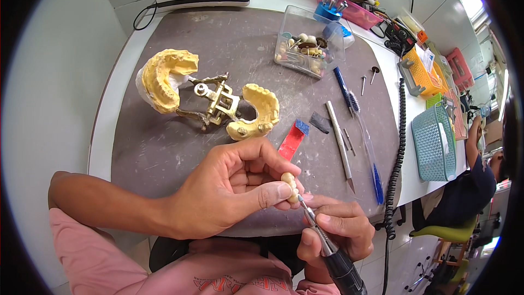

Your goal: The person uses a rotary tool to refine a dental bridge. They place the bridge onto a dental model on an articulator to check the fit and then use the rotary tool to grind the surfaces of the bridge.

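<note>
Between thumb and fingers, my left hand [232, 188] pinches a small cream dental bridge [292, 184] of several joined teeth. My right hand [341, 229] grips a dental handpiece [330, 248], black at the rear and metal toward the front. Its small bluish-grey tip meets or nearly meets the lower end of the bridge. Beyond my hands lies a hinged brass articulator [221, 104], spread open. It carries a yellow plaster jaw model [164, 82] on the left and a smaller yellow tooth model [259, 112] on the right.
Red-and-blue articulating paper [292, 141], a knife [341, 147] and a brush [355, 104] lie right of the models. A clear box [305, 46] of polishing bits stands behind. A coiled black cord [396, 158] runs down the right. Farther right are a blue basket [434, 142] and another person [458, 186].
</note>
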{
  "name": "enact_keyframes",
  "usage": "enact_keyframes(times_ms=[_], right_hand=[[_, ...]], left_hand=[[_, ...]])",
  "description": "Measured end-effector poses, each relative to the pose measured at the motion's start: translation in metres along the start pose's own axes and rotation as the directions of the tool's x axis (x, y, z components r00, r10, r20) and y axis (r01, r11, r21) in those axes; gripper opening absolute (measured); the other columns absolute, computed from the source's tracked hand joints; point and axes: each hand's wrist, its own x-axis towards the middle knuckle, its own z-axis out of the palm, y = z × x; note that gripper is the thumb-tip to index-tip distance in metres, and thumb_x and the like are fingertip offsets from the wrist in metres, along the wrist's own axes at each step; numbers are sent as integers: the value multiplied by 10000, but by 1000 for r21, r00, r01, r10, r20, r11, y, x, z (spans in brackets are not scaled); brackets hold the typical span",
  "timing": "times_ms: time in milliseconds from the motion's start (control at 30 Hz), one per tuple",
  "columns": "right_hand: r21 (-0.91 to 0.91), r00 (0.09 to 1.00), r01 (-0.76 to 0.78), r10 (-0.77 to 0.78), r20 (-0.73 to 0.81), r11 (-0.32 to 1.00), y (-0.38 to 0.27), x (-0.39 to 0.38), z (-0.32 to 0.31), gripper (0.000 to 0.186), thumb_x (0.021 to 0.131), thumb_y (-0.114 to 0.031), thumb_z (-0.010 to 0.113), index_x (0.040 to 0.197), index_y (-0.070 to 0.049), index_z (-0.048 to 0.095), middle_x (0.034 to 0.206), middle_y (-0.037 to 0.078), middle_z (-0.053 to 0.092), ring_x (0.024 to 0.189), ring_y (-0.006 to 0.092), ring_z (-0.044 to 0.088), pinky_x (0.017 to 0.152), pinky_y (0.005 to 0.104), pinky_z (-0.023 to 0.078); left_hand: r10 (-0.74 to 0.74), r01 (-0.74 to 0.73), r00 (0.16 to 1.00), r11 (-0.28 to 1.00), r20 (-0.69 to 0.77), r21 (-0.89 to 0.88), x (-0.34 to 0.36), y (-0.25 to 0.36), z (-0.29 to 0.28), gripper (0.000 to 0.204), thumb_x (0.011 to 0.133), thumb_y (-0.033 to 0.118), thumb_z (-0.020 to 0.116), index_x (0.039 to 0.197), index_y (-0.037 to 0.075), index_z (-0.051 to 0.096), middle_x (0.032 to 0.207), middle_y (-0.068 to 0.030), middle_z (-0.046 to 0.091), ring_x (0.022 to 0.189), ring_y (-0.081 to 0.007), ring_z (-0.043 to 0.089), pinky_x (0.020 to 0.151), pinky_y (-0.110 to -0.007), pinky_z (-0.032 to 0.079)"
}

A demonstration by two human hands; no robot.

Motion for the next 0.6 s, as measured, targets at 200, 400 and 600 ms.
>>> enact_keyframes(times_ms=[200,400,600], right_hand=[[14,1000,-10,10,-3,1000,0,0,0,235,794,-17,798,933,4,610,783,179,699,861,341,753,743,403,641],[-13,1000,-10,10,14,1000,-1,0,-2,230,804,-32,796,930,-9,605,787,171,695,872,353,750,741,411,642],[-27,1000,4,-3,21,1000,-1,1,-1,239,813,-56,799,938,-16,599,784,161,694,884,366,747,747,417,642]], left_hand=[[4,-4,1000,1000,3,6,0,0,-1,229,966,58,653,1164,-22,573,1079,-86,649,1037,-124,644,945,-284,533],[26,-25,999,999,23,-36,2,-1,-1,217,972,50,639,1166,-14,563,1088,-97,653,1047,-139,646,943,-289,539],[45,-44,999,998,21,-49,3,-2,-1,196,973,46,636,1146,-2,560,1081,-90,646,1049,-139,641,931,-286,544]])
